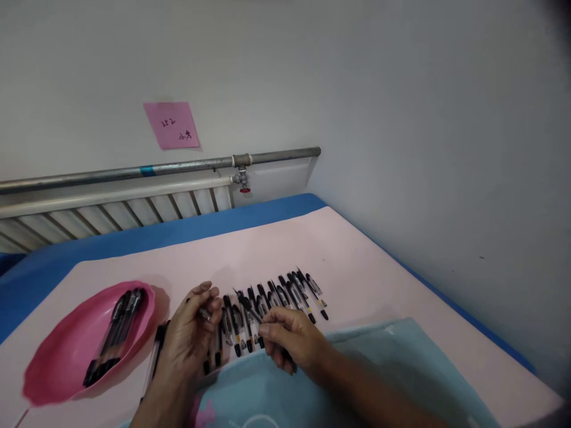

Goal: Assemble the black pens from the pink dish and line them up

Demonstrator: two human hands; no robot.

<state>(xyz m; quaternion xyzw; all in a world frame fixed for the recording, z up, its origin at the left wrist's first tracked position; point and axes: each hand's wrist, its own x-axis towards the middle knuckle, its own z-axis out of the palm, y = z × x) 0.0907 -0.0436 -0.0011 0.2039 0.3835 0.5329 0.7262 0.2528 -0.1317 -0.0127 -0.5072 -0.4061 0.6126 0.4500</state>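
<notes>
My right hand point(289, 337) pinches a black pen part point(252, 310), its dark end tilted up and left over the row. My left hand point(191, 324) is closed with curled fingers around a small dark, shiny thing point(204, 313), too hidden to name. Between and beyond both hands lies a slanting row of pen parts point(292, 291): black caps, clear barrels and thin pieces. Several whole-looking black pens point(116, 333) lie together in a pink bowl point(53, 371) at the left. Another pen point(154, 356) rests beside my left forearm.
A light blue plastic-looking sheet point(392, 362) covers the near side of the pink table mat point(357, 261). Blue shows around the mat's edge point(285, 208). Behind stand a white radiator point(143, 211) and a metal pipe point(187, 165). A wall rises on the right.
</notes>
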